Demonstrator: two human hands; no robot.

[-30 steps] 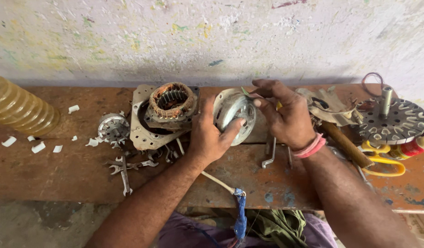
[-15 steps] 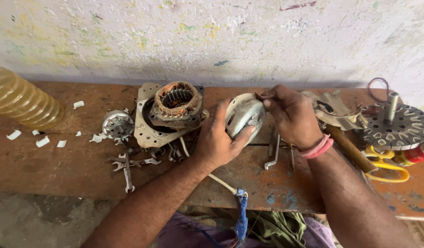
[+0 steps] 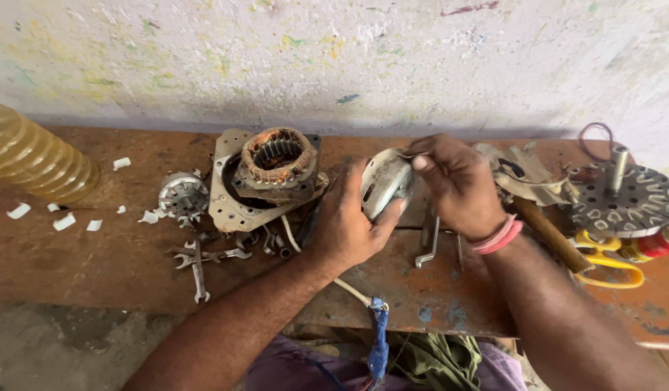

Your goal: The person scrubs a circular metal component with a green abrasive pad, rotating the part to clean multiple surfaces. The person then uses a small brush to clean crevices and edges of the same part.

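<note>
Both hands worked near the middle of the frame on a round metal motor cover [image 3: 383,187], held above the worktop [image 3: 95,253]. The left hand [image 3: 349,224] gripped it from below, thumb on its face. The right hand [image 3: 457,185] pinched its upper rim. Judging by this, a fitting step was underway, calling for steady, aligned pressure. A copper-wound stator [image 3: 276,156] sat to the left.

A round, dull grey metal motor end cover [image 3: 383,187] with slots stands tilted on edge above the workbench's middle.
</note>
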